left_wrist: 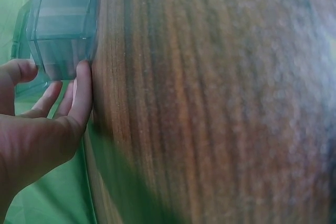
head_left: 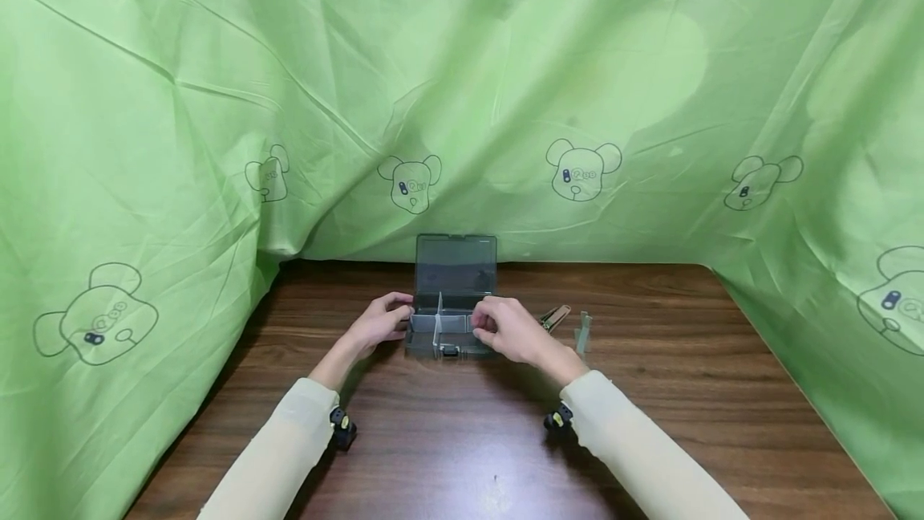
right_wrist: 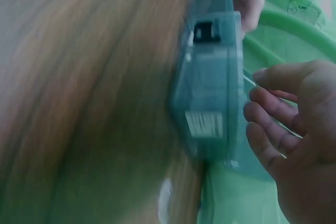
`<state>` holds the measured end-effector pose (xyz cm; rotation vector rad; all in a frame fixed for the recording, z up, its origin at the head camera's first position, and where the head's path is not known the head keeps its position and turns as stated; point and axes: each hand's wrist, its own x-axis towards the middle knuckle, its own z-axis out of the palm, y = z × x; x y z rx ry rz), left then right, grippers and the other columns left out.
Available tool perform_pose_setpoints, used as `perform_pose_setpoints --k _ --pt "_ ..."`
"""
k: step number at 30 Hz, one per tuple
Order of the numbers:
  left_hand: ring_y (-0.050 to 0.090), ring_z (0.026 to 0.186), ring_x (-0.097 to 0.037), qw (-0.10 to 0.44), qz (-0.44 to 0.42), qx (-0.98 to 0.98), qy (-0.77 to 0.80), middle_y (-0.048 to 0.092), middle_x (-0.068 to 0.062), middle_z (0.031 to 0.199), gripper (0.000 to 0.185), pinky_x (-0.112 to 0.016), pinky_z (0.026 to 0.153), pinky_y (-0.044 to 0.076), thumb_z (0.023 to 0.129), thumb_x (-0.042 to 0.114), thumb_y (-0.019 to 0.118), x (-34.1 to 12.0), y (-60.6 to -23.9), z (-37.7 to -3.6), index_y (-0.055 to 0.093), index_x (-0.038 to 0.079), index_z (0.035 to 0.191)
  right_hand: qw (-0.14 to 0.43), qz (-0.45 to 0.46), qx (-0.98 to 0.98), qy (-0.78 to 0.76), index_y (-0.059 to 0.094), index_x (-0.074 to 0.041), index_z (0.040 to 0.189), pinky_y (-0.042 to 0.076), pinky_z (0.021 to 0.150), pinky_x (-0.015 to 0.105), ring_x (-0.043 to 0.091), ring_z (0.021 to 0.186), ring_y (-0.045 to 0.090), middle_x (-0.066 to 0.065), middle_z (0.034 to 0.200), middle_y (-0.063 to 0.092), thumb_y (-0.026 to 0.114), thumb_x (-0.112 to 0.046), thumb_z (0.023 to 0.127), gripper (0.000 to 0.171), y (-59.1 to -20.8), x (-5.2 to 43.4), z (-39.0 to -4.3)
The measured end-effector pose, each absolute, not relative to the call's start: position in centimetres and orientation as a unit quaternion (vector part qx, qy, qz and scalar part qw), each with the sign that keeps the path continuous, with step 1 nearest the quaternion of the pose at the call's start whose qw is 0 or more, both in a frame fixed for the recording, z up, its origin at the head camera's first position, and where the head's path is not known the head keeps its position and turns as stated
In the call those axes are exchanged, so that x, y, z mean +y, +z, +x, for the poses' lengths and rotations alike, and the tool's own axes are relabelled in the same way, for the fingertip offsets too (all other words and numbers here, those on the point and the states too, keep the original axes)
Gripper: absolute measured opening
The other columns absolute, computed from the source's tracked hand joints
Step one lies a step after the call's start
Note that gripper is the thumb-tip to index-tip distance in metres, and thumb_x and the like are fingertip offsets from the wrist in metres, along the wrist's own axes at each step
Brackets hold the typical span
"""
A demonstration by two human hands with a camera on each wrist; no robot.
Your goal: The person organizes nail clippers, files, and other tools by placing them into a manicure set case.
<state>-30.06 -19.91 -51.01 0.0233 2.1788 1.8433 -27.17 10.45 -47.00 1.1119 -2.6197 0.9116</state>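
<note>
Toward the back of the wood-grain table (head_left: 433,424), a translucent compartment box (head_left: 422,347) stands with its lid (head_left: 456,263) raised; the left hand (head_left: 377,324), fingers loosely bent, touches its left end, while the right hand (head_left: 511,329) has curled fingers over its right side. Rightward lie a clip-like metal piece (head_left: 556,318) and a green strip (head_left: 582,335). From the left wrist, fingertips meet the end wall. From the right wrist, fingertips gather near the rim; whether they pinch anything, I cannot tell.

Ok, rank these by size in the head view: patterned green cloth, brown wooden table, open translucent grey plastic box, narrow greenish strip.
1. Green cloth
2. Wooden table
3. Plastic box
4. Greenish strip
</note>
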Motion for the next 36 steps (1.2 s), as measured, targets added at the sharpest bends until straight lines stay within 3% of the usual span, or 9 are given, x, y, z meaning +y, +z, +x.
perform_pose_setpoints --k 7,13,21,30,36 --pt "0.062 0.129 -0.037 0.149 0.014 0.759 0.634 0.056 -0.025 0.138 0.045 -0.05 0.103 0.056 0.109 0.014 0.053 -20.1 -51.0 -30.1 0.047 -0.001 0.151 0.093 0.35 -0.884 0.295 0.073 -0.009 0.094 0.057 0.071 0.025 0.009 0.078 0.062 -0.005 0.087 0.066 0.083 -0.003 0.088 0.013 -46.8 15.0 -27.4" --pt "0.061 0.129 -0.039 0.147 0.017 0.761 0.632 0.056 -0.026 0.139 0.045 -0.051 0.103 0.056 0.109 0.014 0.052 -20.2 -51.0 -30.0 0.047 -0.002 0.151 0.093 0.319 -0.897 0.292 0.074 -0.004 0.096 0.061 0.076 0.038 0.019 0.082 0.067 -0.001 0.089 0.068 0.084 -0.003 0.087 0.013 -47.4 18.2 -27.7" --pt "0.064 0.126 -0.036 0.141 0.014 0.758 0.636 0.06 -0.023 0.135 0.045 -0.049 0.101 0.057 0.107 0.012 0.053 -20.1 -51.0 -29.9 0.048 -0.002 0.149 0.082 0.295 -0.905 0.294 0.074 -0.002 0.099 0.061 0.081 0.045 0.025 0.088 0.07 0.005 0.095 0.071 0.083 -0.001 0.088 0.015 -48.0 21.5 -27.6" --pt "0.064 0.125 -0.037 0.141 0.007 0.76 0.634 0.06 -0.024 0.138 0.045 -0.049 0.101 0.057 0.107 0.013 0.054 -20.2 -51.0 -30.1 0.049 -0.001 0.15 0.087 0.285 -0.917 0.267 0.076 -0.003 0.101 0.06 0.078 0.045 0.028 0.086 0.07 0.007 0.097 0.073 0.083 0.001 0.087 0.016 -49.1 25.0 -27.9" --pt "0.067 0.118 -0.032 0.138 0.008 0.761 0.634 0.062 -0.022 0.133 0.044 -0.047 0.098 0.059 0.107 0.013 0.054 -20.1 -51.0 -29.9 0.05 -0.001 0.148 0.09 0.272 -0.93 0.229 0.076 -0.001 0.109 0.057 0.091 0.055 0.035 0.102 0.069 0.009 0.106 0.073 0.082 -0.001 0.087 0.023 -49.8 27.1 -27.8"
